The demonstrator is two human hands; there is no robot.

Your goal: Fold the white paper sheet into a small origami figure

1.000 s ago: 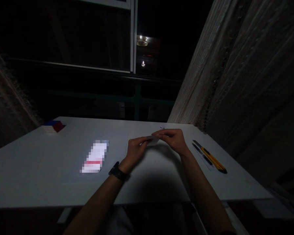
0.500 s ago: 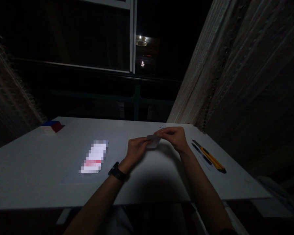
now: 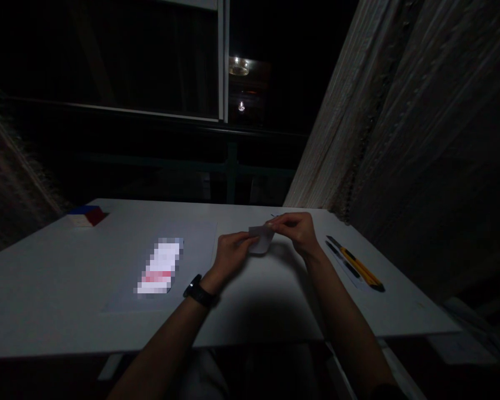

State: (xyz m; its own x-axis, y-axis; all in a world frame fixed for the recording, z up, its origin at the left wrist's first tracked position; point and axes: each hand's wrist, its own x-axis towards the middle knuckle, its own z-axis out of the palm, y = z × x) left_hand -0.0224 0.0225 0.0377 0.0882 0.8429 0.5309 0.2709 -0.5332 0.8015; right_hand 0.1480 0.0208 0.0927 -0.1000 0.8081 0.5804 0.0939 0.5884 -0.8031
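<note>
Between my two hands, above the white table [image 3: 87, 328], is a small pale piece of paper [image 3: 261, 243]. My left hand [image 3: 232, 253], with a dark watch [image 3: 200, 291] on its wrist, pinches the paper's left side between thumb and fingers. At the upper right corner, the fingertips of my right hand [image 3: 296, 230] are closed on the same piece. Its lower edge hangs free, and the light is too dim to make out any marks on it.
Left of my hands a lit phone [image 3: 160, 266] lies on a large white sheet [image 3: 120, 300]. A blue, red and white cube [image 3: 85, 216] sits at the far left. On the right lie a yellow utility knife [image 3: 362, 269] and a dark pen [image 3: 344, 261]. Curtains [image 3: 329, 122] hang beyond.
The paper has tilted so that more of its face shows now. My right hand has risen slightly at its corner. The left hand keeps its pinch, almost unmoved.
</note>
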